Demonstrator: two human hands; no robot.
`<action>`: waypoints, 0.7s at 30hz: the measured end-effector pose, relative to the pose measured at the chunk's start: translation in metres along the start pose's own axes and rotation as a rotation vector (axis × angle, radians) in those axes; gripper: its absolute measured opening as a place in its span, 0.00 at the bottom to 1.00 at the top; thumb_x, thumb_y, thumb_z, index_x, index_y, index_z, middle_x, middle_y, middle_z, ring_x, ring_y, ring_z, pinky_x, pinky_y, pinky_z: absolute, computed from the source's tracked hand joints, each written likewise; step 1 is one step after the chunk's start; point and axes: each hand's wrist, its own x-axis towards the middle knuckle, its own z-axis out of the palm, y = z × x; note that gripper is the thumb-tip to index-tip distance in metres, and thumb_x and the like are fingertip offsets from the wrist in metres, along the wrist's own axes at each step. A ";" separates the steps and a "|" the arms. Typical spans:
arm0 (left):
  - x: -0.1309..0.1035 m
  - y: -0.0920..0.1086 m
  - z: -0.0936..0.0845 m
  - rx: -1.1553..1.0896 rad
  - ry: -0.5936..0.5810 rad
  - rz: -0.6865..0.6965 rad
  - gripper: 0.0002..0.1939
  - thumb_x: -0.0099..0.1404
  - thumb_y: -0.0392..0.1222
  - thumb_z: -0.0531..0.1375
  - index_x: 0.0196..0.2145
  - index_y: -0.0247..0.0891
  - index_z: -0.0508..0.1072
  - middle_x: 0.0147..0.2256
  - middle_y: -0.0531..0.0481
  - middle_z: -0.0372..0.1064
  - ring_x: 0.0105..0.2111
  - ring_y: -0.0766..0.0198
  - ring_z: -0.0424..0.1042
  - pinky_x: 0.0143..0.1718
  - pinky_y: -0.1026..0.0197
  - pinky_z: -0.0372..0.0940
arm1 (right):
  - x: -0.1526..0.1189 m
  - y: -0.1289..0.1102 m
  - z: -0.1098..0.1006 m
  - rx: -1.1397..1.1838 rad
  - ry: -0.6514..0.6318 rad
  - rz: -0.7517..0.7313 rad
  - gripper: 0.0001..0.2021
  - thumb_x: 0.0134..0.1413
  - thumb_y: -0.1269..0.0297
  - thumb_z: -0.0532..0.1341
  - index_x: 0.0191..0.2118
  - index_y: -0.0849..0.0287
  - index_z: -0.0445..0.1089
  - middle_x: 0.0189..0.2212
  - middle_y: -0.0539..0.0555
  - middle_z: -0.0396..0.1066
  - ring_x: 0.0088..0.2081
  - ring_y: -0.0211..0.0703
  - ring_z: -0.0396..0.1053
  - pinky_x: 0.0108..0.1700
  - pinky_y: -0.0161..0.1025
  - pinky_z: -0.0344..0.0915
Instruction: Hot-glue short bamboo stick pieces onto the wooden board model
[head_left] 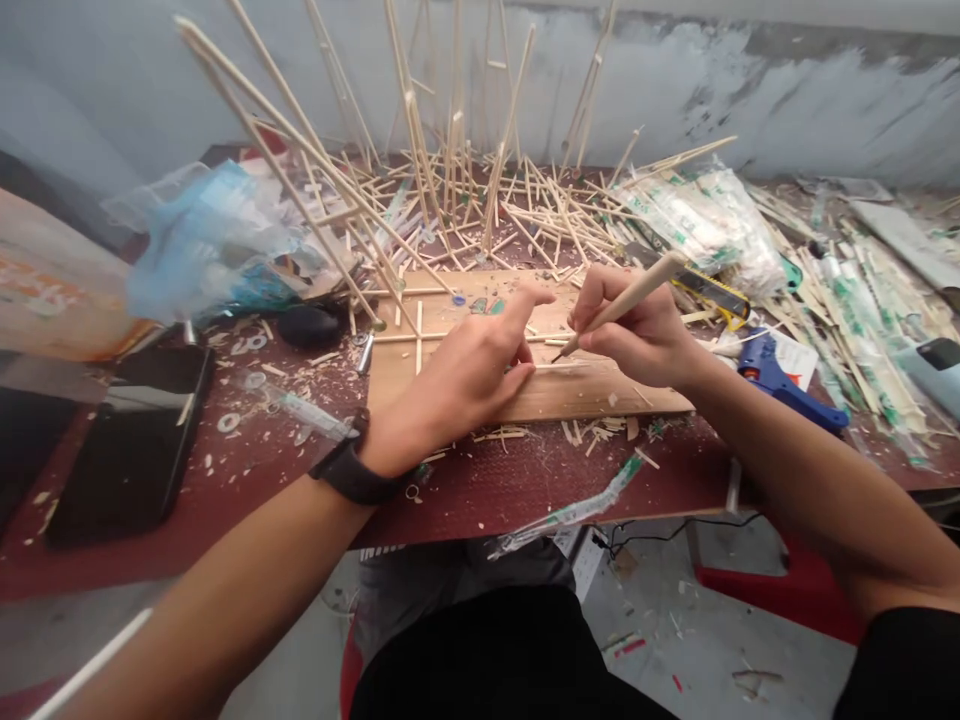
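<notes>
My left hand (480, 360), with a black band on its wrist, rests on a wooden board (397, 385). Its index finger points out to the right, while the thumb and a finger below close on the end of a thin wooden stick (562, 366) lying on the board. In my right hand (637, 325) is a pencil (626, 300), held slanted with its dark tip down at that stick. More thin sticks cross each other at the board's left side, beside a tall frame of joined sticks (300, 150) that leans up to the left.
Behind the board lies a heap of loose sticks (540, 210) with upright stick frames. To the right are a yellow cutter knife (712, 290), a blue glue gun (787, 385) and plastic-wrapped stick packs (705, 220). A phone (131, 440) and plastic bags (217, 240) lie left. Shavings litter the table.
</notes>
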 end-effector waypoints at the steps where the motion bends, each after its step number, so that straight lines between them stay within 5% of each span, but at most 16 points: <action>1: 0.000 0.001 0.000 -0.002 -0.007 0.000 0.30 0.69 0.27 0.58 0.67 0.35 0.61 0.35 0.52 0.80 0.37 0.60 0.82 0.43 0.57 0.74 | -0.002 0.002 -0.001 -0.009 -0.008 -0.012 0.07 0.54 0.73 0.63 0.31 0.55 0.64 0.26 0.46 0.66 0.27 0.35 0.63 0.30 0.37 0.58; 21: 0.001 -0.002 0.000 -0.060 -0.038 0.004 0.30 0.64 0.27 0.61 0.62 0.42 0.65 0.33 0.58 0.80 0.31 0.63 0.79 0.41 0.59 0.77 | -0.009 0.006 0.002 0.053 -0.158 -0.148 0.09 0.57 0.78 0.60 0.33 0.57 0.63 0.26 0.44 0.63 0.28 0.31 0.58 0.33 0.34 0.56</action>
